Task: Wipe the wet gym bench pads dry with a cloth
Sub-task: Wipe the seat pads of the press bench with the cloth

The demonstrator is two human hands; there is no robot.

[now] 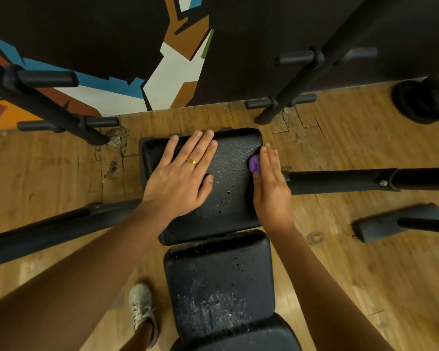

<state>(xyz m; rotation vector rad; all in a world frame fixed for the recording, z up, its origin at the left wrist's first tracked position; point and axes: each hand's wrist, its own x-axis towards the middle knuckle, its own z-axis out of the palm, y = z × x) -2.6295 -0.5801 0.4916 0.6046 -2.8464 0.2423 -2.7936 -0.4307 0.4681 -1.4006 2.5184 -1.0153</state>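
Observation:
A black bench runs away from me in segments. On the far pad (228, 183) water droplets show near its middle. My left hand (183, 173), with a gold ring, rests flat on that pad's left half, fingers spread. At the pad's right edge my right hand (270, 181) presses a small bunched purple cloth (254, 163) with straight fingers; most of the cloth is hidden under the hand. The nearer pad (219, 287) is speckled with droplets and a pale wet film.
Black frame bars (340, 179) stick out left and right of the bench over a worn wooden floor. Rack uprights with pegs (299, 79) stand ahead by a painted wall. Weight plates (426, 102) lie at far right. My shoe (141, 307) is left of the bench.

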